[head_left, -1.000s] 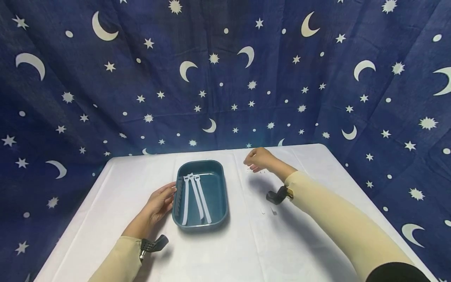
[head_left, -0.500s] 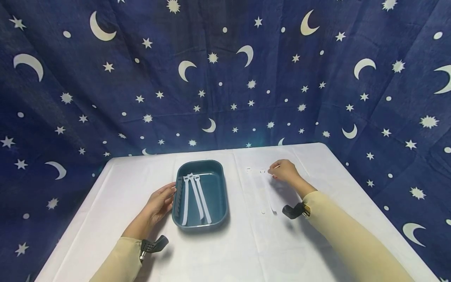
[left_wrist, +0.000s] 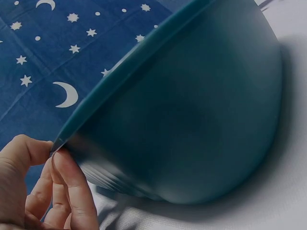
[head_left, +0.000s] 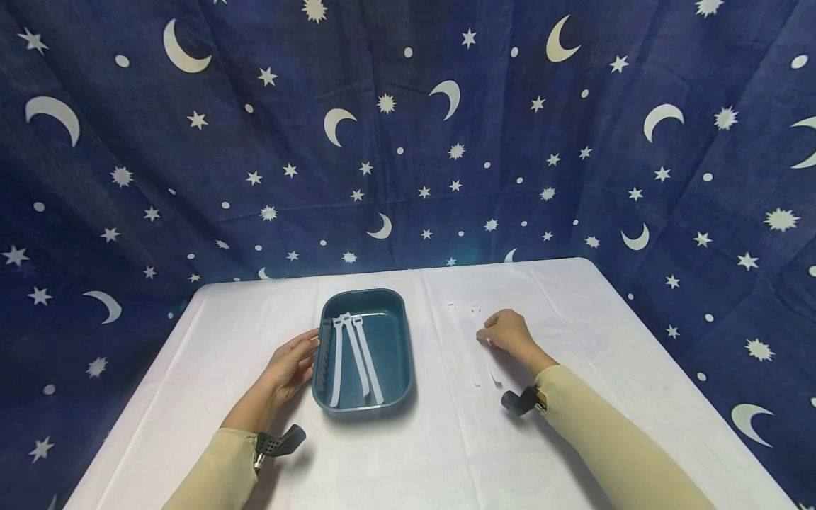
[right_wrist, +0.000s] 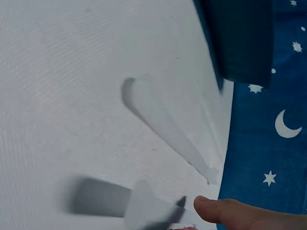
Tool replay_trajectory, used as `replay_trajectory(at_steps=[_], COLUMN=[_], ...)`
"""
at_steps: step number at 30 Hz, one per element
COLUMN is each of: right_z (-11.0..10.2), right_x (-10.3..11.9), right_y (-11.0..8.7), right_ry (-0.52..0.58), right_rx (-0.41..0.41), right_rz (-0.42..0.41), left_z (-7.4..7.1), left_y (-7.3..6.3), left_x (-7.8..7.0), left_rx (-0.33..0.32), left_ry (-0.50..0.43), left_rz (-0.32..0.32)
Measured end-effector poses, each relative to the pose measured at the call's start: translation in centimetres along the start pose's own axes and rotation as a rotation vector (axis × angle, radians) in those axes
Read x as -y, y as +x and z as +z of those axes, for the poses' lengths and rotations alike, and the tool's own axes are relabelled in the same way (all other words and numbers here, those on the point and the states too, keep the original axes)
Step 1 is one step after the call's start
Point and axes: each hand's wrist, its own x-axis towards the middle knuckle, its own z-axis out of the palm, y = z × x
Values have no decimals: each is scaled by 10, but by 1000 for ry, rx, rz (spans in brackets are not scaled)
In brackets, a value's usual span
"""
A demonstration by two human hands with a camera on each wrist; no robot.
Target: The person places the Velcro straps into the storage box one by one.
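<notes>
A dark teal plastic tray (head_left: pixel 397 397) stands on the white-covered table. My left hand (head_left: pixel 290 368) pinches its left rim between thumb and fingers; in the left wrist view, the thumb and fingers (left_wrist: pixel 72 187) meet at that rim. Three white cable straps with slotted heads (head_left: pixel 358 358) lie inside. Right of the tray, two more white straps lie on the cloth: a left strap (head_left: pixel 464 347) and a right strap (head_left: pixel 494 375), whose lower end looks lifted. My right hand (head_left: pixel 508 331) is over the middle of the right strap. In the right wrist view its thumb (right_wrist: pixel 230 213) appears apart from the strap.
A dark ridged strip (head_left: pixel 324 361) runs along the tray's left inner side. White cloth (head_left: pixel 408 467) covers the table. A blue curtain with moons and stars (head_left: pixel 408 191) hangs behind and at the sides. Each wrist carries a small black camera mount (head_left: pixel 280 443).
My right hand has moved from the left strap's head to the right strap's head, then down toward that strap's middle. The left hand and tray have stayed in place.
</notes>
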Motion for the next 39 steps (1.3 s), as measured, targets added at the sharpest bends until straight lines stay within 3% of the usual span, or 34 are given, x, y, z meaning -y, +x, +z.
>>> replay_trajectory(at_steps=[9, 39], right_z=[7, 7], right_x=[1, 8], right_y=[-2, -1], right_ry=[-30, -75], right_rx=[-76, -64], right_rz=[-16, 23], left_z=[1, -1], left_y=[0, 1], left_x=[1, 3], left_rx=[-11, 1], left_ry=[-4, -9], left_rz=[3, 11])
